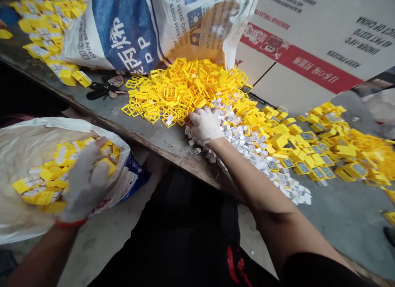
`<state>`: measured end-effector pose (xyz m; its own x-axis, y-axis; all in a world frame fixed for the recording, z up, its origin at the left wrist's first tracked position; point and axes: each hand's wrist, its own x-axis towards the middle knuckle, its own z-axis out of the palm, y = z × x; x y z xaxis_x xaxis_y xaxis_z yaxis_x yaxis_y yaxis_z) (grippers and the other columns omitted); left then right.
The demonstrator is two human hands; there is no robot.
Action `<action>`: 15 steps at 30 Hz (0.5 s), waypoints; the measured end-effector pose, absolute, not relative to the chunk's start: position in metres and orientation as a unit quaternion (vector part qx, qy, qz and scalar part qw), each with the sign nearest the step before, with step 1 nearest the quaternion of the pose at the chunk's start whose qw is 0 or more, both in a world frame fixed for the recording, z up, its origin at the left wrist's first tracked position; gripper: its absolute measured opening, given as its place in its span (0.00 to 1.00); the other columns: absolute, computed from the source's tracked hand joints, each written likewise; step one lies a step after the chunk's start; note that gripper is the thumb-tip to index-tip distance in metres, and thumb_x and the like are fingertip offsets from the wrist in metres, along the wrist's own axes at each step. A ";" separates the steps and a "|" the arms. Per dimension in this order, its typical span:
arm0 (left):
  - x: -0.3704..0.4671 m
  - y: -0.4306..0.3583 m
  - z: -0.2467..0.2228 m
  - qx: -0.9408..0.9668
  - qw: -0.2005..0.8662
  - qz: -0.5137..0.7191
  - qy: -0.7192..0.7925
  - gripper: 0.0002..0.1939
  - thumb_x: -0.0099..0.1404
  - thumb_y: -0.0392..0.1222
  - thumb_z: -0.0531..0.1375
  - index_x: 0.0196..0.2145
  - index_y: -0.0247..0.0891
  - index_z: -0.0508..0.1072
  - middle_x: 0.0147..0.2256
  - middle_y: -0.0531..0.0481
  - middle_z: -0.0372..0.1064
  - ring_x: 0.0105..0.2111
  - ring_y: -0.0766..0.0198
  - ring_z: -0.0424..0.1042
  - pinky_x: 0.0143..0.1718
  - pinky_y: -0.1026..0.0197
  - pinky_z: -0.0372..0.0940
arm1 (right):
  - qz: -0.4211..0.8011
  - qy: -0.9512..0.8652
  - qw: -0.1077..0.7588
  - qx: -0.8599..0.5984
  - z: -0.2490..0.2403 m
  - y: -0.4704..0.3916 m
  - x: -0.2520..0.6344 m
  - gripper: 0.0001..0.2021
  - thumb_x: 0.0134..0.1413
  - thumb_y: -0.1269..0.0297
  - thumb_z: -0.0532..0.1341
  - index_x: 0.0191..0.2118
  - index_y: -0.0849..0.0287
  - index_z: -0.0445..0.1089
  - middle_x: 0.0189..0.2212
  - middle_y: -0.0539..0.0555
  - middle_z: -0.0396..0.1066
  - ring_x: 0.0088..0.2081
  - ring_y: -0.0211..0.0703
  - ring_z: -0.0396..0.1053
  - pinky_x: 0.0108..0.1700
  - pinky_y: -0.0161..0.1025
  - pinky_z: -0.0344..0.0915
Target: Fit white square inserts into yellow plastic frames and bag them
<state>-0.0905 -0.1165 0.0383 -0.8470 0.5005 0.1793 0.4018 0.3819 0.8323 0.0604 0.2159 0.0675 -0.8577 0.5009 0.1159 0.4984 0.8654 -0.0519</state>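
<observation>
My left hand [88, 178], in a pale glove with an orange cuff, is over the open white sack [18, 134] at the left. Its fingers curl beside a yellow piece [108, 165], and blur hides whether they grip it. Yellow and white pieces [52, 176] lie inside that sack. On the table, my right hand [204, 124], in a white glove, reaches into the edge between the yellow frames [175, 89] and the small white cubes [247, 141]. Its fingers bend down among the parts, and their tips are hidden.
A blue and white sack [129, 31] stands behind the yellow frames. Keys [106, 89] lie left of them. A large printed carton [302, 40] is at the back right. More yellow pieces [348, 151] spread along the table [339, 221].
</observation>
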 end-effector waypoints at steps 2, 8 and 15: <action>-0.121 -0.149 0.039 0.307 -0.040 0.390 0.867 0.14 0.68 0.51 0.64 0.47 0.48 0.85 0.55 0.44 0.84 0.74 0.26 0.69 0.66 0.25 0.66 | -0.039 -0.968 0.013 -0.247 0.065 0.225 0.036 0.19 0.78 0.67 0.58 0.60 0.57 0.85 0.59 0.70 0.83 0.64 0.69 0.70 0.64 0.63 0.62; -0.116 -0.161 0.034 0.328 -0.039 0.431 0.840 0.09 0.67 0.52 0.67 0.41 0.53 0.86 0.55 0.51 0.86 0.77 0.32 0.67 0.83 0.29 0.51 | -0.034 -0.976 -0.028 -0.214 0.061 0.226 0.008 0.21 0.77 0.70 0.55 0.61 0.60 0.85 0.59 0.71 0.83 0.64 0.67 0.72 0.67 0.65 0.62; -0.039 -0.064 0.021 0.214 0.248 0.636 0.698 0.13 0.67 0.45 0.72 0.47 0.42 0.91 0.50 0.44 0.89 0.53 0.46 0.85 0.60 0.47 0.78 | 0.388 -0.857 0.139 -0.309 0.087 0.243 0.044 0.08 0.57 0.65 0.76 0.33 0.58 0.78 0.30 0.49 0.76 0.36 0.44 0.72 0.44 0.43 0.69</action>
<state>-0.0390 -0.0642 0.0208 -0.7846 0.6155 -0.0742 -0.0165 0.0989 0.9950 0.0440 0.2434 0.0868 -0.7707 0.6372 -0.0017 0.4220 0.5084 -0.7506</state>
